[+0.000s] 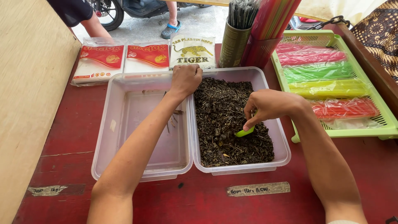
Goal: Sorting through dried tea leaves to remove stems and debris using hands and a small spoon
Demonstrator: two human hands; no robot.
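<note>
My right hand (267,105) pinches a green scoop (244,132), tip down in the dried tea leaves (226,120) filling the right tub (282,145). Scoop's long axis runs 2-to-8 o'clock. My left hand (185,79), closed, rests on the shared rims at 10 o'clock from the scoop; left tub (124,124) nearly bare.

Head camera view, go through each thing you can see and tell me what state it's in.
Right tub: filled with dark dried leaves.
Left tub: nearly empty, a few twigs.
Green scoop: in the leaves, pinched by right hand.
Left hand: closed, resting on the tubs' far rims.
Green tray: holds bagged coloured straws.
</note>
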